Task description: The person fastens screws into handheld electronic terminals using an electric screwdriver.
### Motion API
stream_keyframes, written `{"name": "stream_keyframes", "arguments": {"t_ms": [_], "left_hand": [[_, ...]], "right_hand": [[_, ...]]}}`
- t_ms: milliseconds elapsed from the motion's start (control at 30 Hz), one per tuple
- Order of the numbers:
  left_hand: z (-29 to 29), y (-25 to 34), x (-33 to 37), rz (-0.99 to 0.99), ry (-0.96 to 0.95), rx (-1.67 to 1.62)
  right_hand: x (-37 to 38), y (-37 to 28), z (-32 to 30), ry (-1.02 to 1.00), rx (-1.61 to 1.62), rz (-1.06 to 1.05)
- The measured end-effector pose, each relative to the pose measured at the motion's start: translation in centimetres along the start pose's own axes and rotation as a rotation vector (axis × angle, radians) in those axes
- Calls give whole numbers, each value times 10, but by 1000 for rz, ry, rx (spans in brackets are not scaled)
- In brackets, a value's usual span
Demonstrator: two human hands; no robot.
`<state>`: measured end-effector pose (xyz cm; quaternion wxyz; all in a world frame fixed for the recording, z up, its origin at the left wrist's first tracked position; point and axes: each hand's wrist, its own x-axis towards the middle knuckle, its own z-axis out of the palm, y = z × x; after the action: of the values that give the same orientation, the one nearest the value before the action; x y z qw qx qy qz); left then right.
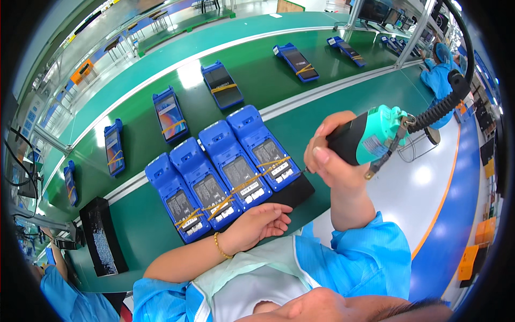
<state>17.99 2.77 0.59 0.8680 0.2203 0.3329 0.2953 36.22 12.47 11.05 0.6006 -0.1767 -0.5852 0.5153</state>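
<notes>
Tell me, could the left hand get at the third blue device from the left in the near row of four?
Probably yes: the left hand, loosely curled, lies close to that blue device, with nothing visibly blocking its near end.

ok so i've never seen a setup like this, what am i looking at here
No robot here, just a person's two bare hands. The single picture comes from a wide fisheye camera on the person's head, looking down, so straight edges bend near the rim.

The right hand grips a teal-and-black power screwdriver, its tip near the rightmost of four blue devices with yellow bands around them. The left hand is loosely curled by their lower ends; whether it holds anything small, I can't tell.

More blue devices sit on the green strip beyond, and a black box of small bluish pieces lies to the left.
</notes>
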Motion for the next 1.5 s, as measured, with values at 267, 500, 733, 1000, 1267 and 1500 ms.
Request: {"name": "stream_keyframes", "arguments": {"t_ms": [267,500,733,1000,1267,1500], "left_hand": [[15,-10,2,59,61,273],[5,-13,8,77,59,25],[6,-9,8,85,52,-21],[2,-9,10,69,5,-47],[-1,-12,10,90,-7,-23],[-3,-13,11,95,-14,-20]], "right_hand": [[-18,26,12,-96,141,26],[-20,37,19,-128,138,75],[-21,40,20,-103,61,57],[-19,31,37,-250,-275,17],[-17,27,44,-232,-257,12],[-18,26,45,-198,-235,26]]}}
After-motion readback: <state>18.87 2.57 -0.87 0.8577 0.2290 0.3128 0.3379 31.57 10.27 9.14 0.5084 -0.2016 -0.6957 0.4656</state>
